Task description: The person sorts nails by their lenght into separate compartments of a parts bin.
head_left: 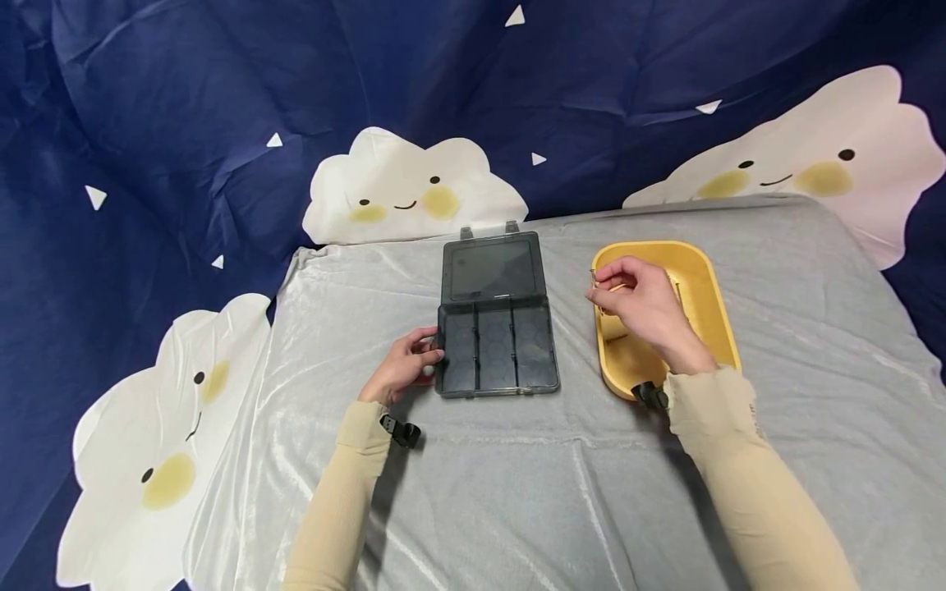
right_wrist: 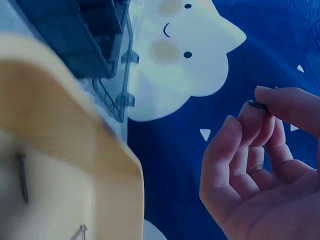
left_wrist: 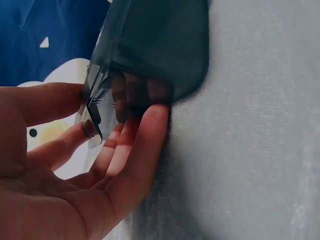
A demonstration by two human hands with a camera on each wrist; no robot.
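the right grip pinches a screw over the tray's left rim; more screws lie inside. the left grip holds the left edge of the open box, left of the tray on grey cloth.

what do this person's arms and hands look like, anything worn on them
Both arms are in long beige sleeves, the left sleeve and right sleeve alike, reaching the wrists. A small black device sits at the left wrist, another at the right. The left hand and right hand are gloveless.
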